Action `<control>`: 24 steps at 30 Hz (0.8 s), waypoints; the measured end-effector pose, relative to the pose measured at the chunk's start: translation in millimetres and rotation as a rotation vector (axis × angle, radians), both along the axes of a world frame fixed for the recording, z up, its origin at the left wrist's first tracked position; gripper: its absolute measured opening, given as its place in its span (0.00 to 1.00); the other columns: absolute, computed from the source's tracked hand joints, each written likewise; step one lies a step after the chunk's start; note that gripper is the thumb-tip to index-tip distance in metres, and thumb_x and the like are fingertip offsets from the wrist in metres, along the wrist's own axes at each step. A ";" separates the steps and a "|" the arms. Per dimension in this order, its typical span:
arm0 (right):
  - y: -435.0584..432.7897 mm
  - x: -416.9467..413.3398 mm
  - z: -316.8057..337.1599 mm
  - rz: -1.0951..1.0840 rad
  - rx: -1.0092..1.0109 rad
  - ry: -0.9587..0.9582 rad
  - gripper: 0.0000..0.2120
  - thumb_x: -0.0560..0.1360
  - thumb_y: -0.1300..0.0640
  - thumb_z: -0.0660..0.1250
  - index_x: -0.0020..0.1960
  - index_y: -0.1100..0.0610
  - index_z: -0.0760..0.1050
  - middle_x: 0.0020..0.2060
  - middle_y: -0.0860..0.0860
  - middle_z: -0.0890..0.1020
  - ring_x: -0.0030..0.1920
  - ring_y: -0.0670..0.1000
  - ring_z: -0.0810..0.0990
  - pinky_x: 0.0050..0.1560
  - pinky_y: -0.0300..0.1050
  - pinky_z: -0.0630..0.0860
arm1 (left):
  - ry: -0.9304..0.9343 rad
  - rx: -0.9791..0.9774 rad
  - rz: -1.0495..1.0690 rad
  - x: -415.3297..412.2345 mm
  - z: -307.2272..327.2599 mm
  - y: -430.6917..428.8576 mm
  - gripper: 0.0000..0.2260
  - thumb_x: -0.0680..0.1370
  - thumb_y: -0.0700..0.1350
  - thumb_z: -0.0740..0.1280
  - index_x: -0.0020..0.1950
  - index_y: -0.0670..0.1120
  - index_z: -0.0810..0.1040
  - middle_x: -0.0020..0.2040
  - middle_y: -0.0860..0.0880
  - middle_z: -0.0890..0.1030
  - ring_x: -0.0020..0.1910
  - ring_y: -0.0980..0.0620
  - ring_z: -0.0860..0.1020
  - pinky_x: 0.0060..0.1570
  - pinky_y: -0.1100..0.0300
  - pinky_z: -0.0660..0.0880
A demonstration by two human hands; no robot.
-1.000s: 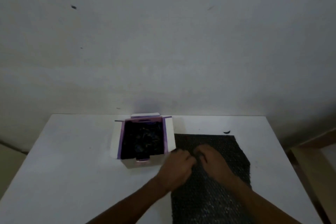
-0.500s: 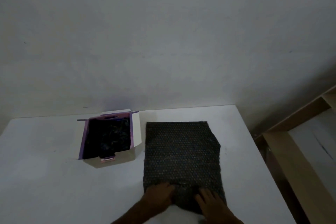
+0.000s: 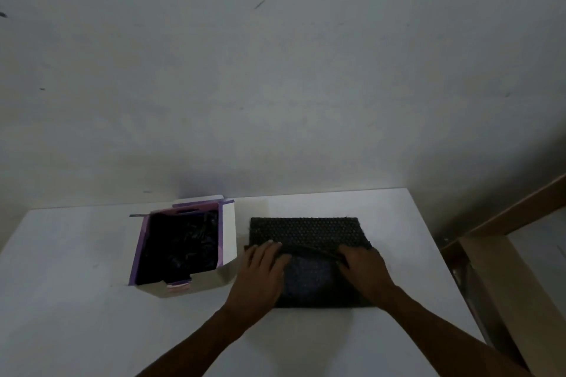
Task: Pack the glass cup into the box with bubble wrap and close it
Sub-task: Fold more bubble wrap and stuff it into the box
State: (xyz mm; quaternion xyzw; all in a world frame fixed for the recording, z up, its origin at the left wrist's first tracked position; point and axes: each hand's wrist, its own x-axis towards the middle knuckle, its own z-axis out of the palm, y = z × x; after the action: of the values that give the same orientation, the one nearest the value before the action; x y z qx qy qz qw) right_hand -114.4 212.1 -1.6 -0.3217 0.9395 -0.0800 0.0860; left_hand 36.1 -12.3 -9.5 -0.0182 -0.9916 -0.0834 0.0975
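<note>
A dim white table [image 3: 92,315] is holding the open box [image 3: 228,229] beside the bubble wrap [image 3: 306,231]. The 2 hands, left hand [image 3: 260,272] and right hand [image 3: 363,266], are pressing spread on its fold. The glass cup is not showing, and the fold may spring open if released.

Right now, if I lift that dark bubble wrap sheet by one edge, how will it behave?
The bubble wrap sheet probably droops, since its near part is already folded over under the left hand and right hand. It looks thin, so likely light. The fold may spring open if released.
</note>
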 end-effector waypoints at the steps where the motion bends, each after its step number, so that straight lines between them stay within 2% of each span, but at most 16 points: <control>1: -5.8 -5.5 -2.6 -0.021 0.036 0.026 0.08 0.79 0.51 0.61 0.53 0.52 0.77 0.48 0.49 0.84 0.48 0.50 0.80 0.52 0.45 0.72 | -0.027 -0.008 -0.065 -1.6 -5.9 4.0 0.18 0.71 0.48 0.73 0.59 0.46 0.80 0.61 0.42 0.80 0.62 0.42 0.78 0.61 0.44 0.74; 3: -14.9 -10.7 -10.3 -0.083 0.118 0.078 0.12 0.79 0.49 0.61 0.59 0.51 0.75 0.55 0.50 0.82 0.56 0.53 0.77 0.58 0.49 0.67 | -0.210 0.004 -0.141 -0.4 -22.9 12.8 0.17 0.74 0.49 0.69 0.62 0.47 0.78 0.63 0.43 0.79 0.64 0.43 0.77 0.64 0.46 0.72; 4: -17.4 -10.0 -15.7 -0.123 0.139 0.109 0.16 0.78 0.48 0.63 0.63 0.53 0.74 0.59 0.54 0.80 0.60 0.56 0.76 0.62 0.53 0.66 | -0.352 0.005 -0.131 1.2 -29.6 15.5 0.20 0.76 0.51 0.66 0.67 0.47 0.74 0.68 0.43 0.75 0.68 0.43 0.72 0.68 0.46 0.68; 6: -16.8 -0.7 -28.2 -0.167 0.128 0.153 0.29 0.73 0.47 0.70 0.68 0.61 0.71 0.64 0.62 0.76 0.64 0.62 0.74 0.65 0.62 0.67 | -0.618 0.008 -0.093 3.5 -48.7 16.7 0.29 0.78 0.55 0.64 0.76 0.48 0.60 0.78 0.44 0.59 0.77 0.43 0.58 0.76 0.44 0.54; 8: -8.2 18.2 -42.9 -0.059 0.092 0.135 0.38 0.68 0.40 0.72 0.70 0.61 0.69 0.65 0.64 0.75 0.65 0.64 0.74 0.63 0.65 0.70 | -0.710 -0.051 -0.101 3.4 -63.5 13.7 0.35 0.78 0.54 0.66 0.79 0.48 0.52 0.80 0.45 0.50 0.78 0.42 0.50 0.76 0.41 0.47; 9: -0.3 28.6 -50.9 0.054 0.110 0.101 0.41 0.67 0.33 0.68 0.71 0.59 0.68 0.65 0.62 0.76 0.64 0.63 0.75 0.62 0.64 0.70 | -0.689 -0.075 -0.120 3.6 -66.9 12.4 0.36 0.77 0.52 0.68 0.79 0.48 0.53 0.80 0.46 0.51 0.78 0.42 0.50 0.76 0.41 0.49; 10: 9.0 38.3 -57.4 0.167 0.144 0.066 0.44 0.66 0.28 0.64 0.72 0.56 0.68 0.65 0.60 0.76 0.64 0.61 0.76 0.62 0.62 0.71 | -0.665 -0.091 -0.142 4.4 -66.8 10.3 0.36 0.74 0.51 0.71 0.78 0.48 0.58 0.79 0.46 0.56 0.77 0.43 0.56 0.75 0.42 0.55; 11: 17.8 45.1 -61.0 0.251 0.193 0.023 0.44 0.63 0.26 0.63 0.70 0.54 0.70 0.64 0.57 0.78 0.62 0.58 0.78 0.60 0.60 0.73 | -0.644 -0.079 -0.162 3.3 -64.6 8.3 0.35 0.68 0.51 0.77 0.73 0.49 0.69 0.75 0.46 0.67 0.73 0.44 0.67 0.71 0.45 0.66; 12: 24.6 49.0 -63.5 0.302 0.223 0.003 0.41 0.60 0.27 0.68 0.66 0.51 0.75 0.60 0.54 0.81 0.58 0.56 0.81 0.57 0.56 0.77 | -0.608 -0.098 -0.179 3.4 -60.3 7.3 0.33 0.60 0.51 0.82 0.64 0.51 0.79 0.66 0.48 0.78 0.63 0.48 0.78 0.61 0.51 0.77; 13: 28.4 51.4 -63.5 0.329 0.236 0.007 0.35 0.57 0.33 0.75 0.59 0.49 0.80 0.55 0.51 0.84 0.53 0.53 0.83 0.53 0.53 0.80 | -0.544 -0.101 -0.181 3.2 -58.0 7.7 0.30 0.53 0.50 0.84 0.54 0.53 0.84 0.56 0.51 0.84 0.52 0.51 0.84 0.50 0.57 0.82; 14: 31.2 52.5 -63.4 0.338 0.218 0.041 0.29 0.54 0.41 0.80 0.53 0.48 0.83 0.50 0.50 0.85 0.48 0.52 0.85 0.49 0.50 0.81 | -0.478 -0.076 -0.188 4.0 -57.3 7.5 0.26 0.53 0.49 0.84 0.50 0.53 0.85 0.50 0.53 0.86 0.46 0.53 0.85 0.45 0.60 0.82; 16: 37.0 50.5 -62.5 0.344 0.095 0.079 0.22 0.51 0.53 0.82 0.45 0.49 0.84 0.41 0.48 0.85 0.40 0.50 0.84 0.44 0.44 0.81 | -0.410 0.049 -0.171 6.3 -53.1 4.1 0.16 0.69 0.48 0.75 0.57 0.50 0.82 0.52 0.50 0.85 0.49 0.51 0.84 0.50 0.60 0.80; 18: 43.5 44.9 -53.6 0.333 -0.015 0.031 0.18 0.58 0.52 0.78 0.48 0.52 0.83 0.37 0.48 0.84 0.35 0.49 0.82 0.38 0.40 0.80 | -0.444 0.197 -0.127 7.7 -45.6 2.8 0.15 0.79 0.49 0.61 0.64 0.47 0.75 0.56 0.47 0.82 0.52 0.47 0.81 0.53 0.59 0.77; 20: 44.9 34.5 -37.8 0.309 -0.037 -0.040 0.15 0.67 0.49 0.72 0.51 0.53 0.81 0.35 0.48 0.84 0.32 0.49 0.81 0.33 0.39 0.78 | -0.430 0.243 -0.124 5.6 -36.0 1.8 0.16 0.79 0.51 0.58 0.63 0.47 0.74 0.53 0.47 0.82 0.48 0.50 0.81 0.47 0.63 0.74; 22: 36.8 20.4 -23.2 0.268 -0.008 -0.060 0.12 0.71 0.49 0.65 0.51 0.54 0.78 0.33 0.49 0.82 0.30 0.50 0.79 0.31 0.39 0.74 | -0.395 0.237 -0.095 0.6 -27.2 0.1 0.15 0.79 0.51 0.57 0.62 0.48 0.74 0.52 0.49 0.82 0.47 0.51 0.80 0.44 0.64 0.72; 24: 24.3 6.5 -15.9 0.249 0.000 -0.022 0.09 0.72 0.52 0.63 0.46 0.55 0.77 0.32 0.50 0.81 0.31 0.52 0.78 0.34 0.41 0.71 | -0.284 0.127 -0.052 -7.2 -22.1 -1.6 0.15 0.76 0.50 0.63 0.61 0.46 0.77 0.52 0.48 0.83 0.47 0.49 0.81 0.47 0.60 0.76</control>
State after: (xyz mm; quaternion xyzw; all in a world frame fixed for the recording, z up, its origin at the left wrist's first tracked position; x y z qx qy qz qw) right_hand -107.9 236.4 -17.5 -0.4351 0.8913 -0.0720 0.1055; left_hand 28.9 -13.8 -31.6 -0.0255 -0.9873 -0.1501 -0.0450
